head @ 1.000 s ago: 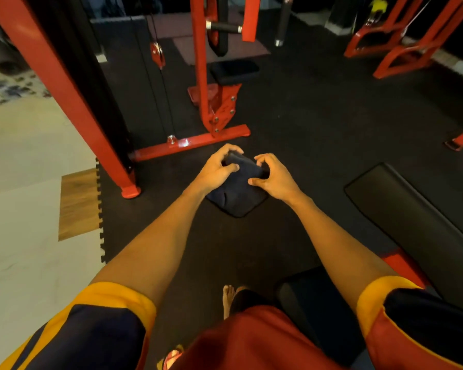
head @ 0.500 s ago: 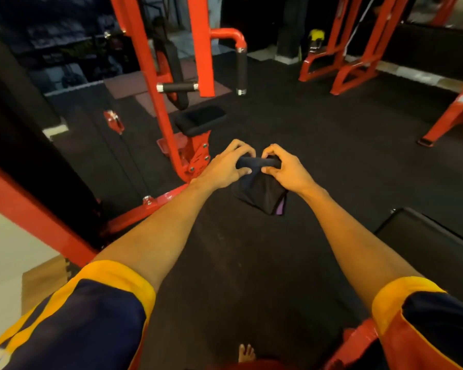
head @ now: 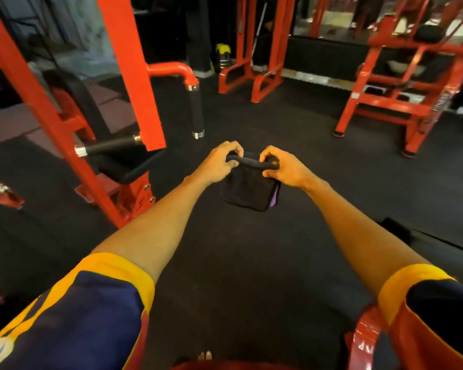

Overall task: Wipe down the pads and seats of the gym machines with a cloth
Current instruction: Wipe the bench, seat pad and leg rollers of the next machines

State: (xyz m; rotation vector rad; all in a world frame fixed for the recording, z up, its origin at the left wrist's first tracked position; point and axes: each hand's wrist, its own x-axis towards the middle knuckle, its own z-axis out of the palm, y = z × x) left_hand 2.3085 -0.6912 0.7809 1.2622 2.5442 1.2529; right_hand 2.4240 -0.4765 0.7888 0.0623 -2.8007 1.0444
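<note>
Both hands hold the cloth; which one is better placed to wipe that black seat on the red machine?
Left, probably. The left hand pinches the cloth nearer the seat; the right hand would reach across.

Frame lettering (head: 440, 102) too blurred, nothing legible

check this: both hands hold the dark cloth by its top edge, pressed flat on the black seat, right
Not pressed down. In the head view the left hand and right hand hold the dark cloth by its top edge, but it hangs free; the black seat sits apart, to its left.
</note>
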